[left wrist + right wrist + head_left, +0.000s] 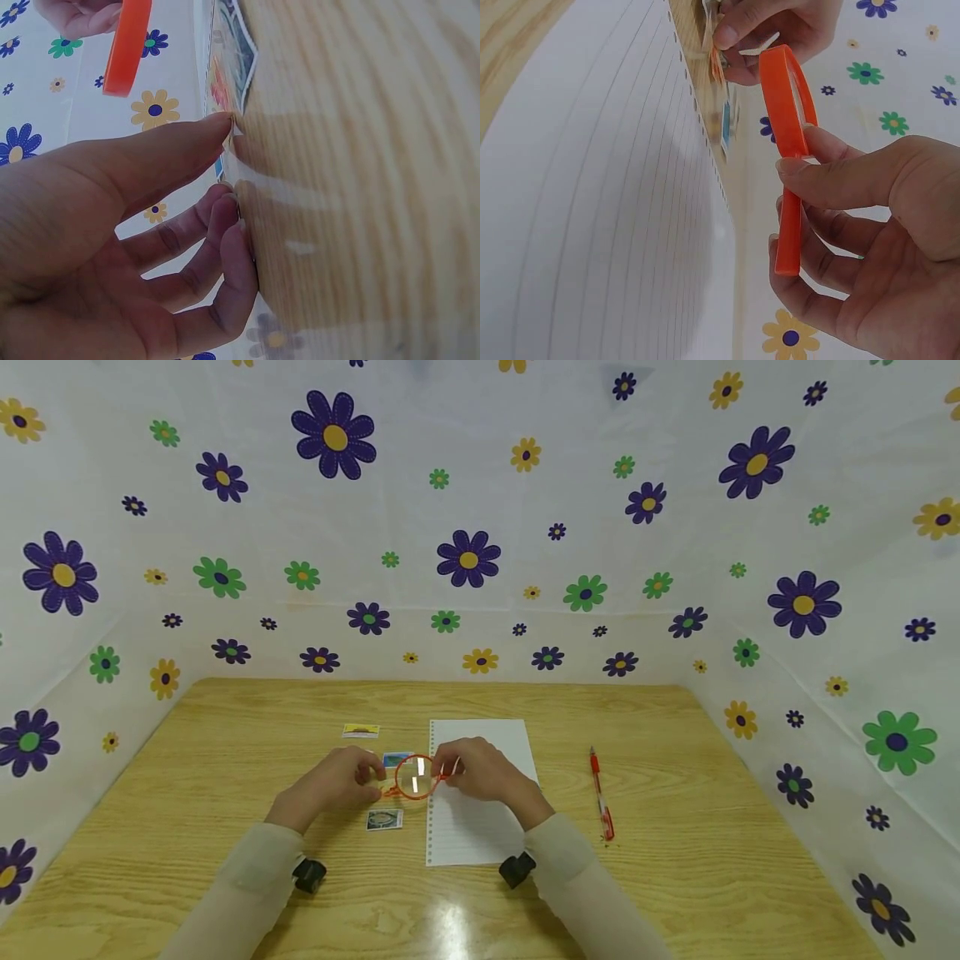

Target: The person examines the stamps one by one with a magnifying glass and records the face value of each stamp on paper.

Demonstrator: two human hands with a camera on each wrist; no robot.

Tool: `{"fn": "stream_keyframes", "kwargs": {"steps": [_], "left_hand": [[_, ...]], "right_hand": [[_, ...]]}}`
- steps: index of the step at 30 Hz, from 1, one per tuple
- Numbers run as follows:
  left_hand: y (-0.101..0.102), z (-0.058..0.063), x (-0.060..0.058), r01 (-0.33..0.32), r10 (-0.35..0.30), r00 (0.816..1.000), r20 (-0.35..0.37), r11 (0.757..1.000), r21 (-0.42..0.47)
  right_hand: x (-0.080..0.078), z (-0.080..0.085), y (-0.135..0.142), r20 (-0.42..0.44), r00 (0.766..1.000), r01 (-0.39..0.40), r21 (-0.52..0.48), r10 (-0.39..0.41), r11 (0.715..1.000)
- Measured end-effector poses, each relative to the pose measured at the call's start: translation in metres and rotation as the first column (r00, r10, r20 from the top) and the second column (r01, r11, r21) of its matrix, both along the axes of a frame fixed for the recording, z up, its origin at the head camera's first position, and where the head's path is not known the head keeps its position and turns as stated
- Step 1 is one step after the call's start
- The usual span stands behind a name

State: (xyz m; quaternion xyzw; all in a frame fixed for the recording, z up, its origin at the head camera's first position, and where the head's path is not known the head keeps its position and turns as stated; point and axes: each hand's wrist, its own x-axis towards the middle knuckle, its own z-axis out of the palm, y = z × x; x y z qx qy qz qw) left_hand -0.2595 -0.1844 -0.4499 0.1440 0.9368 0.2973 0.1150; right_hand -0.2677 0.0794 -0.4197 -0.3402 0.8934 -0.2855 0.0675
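Probably light, stiff and easily scratched, the orange magnifying glass [415,777] at lower centre of the head view is best held by its handle [788,232], where the right hand [482,768] pinches it, though whether the left hand [336,785] grips a card [389,784] I can't tell.

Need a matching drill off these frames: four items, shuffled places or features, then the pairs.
Column one
1. magnifying glass
2. pen
3. lined sheet
4. yellow card

Column two
A. has a row of holes down its left edge in the head view
B. lies beyond the left hand
C. held in the right hand
D. lies farthest right of the four in the head view

Pairs: 1-C, 2-D, 3-A, 4-B
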Motion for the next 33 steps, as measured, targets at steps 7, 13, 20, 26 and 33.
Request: {"fn": "stream_keyframes", "kwargs": {"steps": [7, 13, 20, 26, 33], "left_hand": [[0.0, -0.001, -0.001, -0.004, 0.004, 1.0, -0.006, 1.0, -0.009], [0.0, 0.0, -0.001, -0.002, 0.002, 1.0, -0.011, 1.0, -0.011], [0.0, 0.0, 0.001, 0.006, -0.006, 1.0, -0.001, 1.0, -0.003], [0.0, -0.001, 0.001, 0.007, -0.007, 1.0, -0.009, 1.0, 0.009], [-0.001, -0.001, 0.001, 0.007, -0.007, 1.0, -0.009, 1.0, 0.005]], "right_hand": [[-0.001, 0.002, 0.01, 0.009, 1.0, 0.001, -0.009, 0.0, 1.0], [-0.001, 0.005, 0.016, 0.011, 1.0, 0.015, -0.007, -0.015, 1.0], [-0.001, 0.011, 0.033, -0.001, 1.0, 0.02, -0.019, -0.02, 1.0], [-0.005, 0.016, 0.054, 0.008, 0.998, 0.065, -0.02, -0.065, 0.998], [-0.007, 0.018, 0.075, 0.02, 0.987, 0.16, -0.029, -0.159, 0.987]]}}
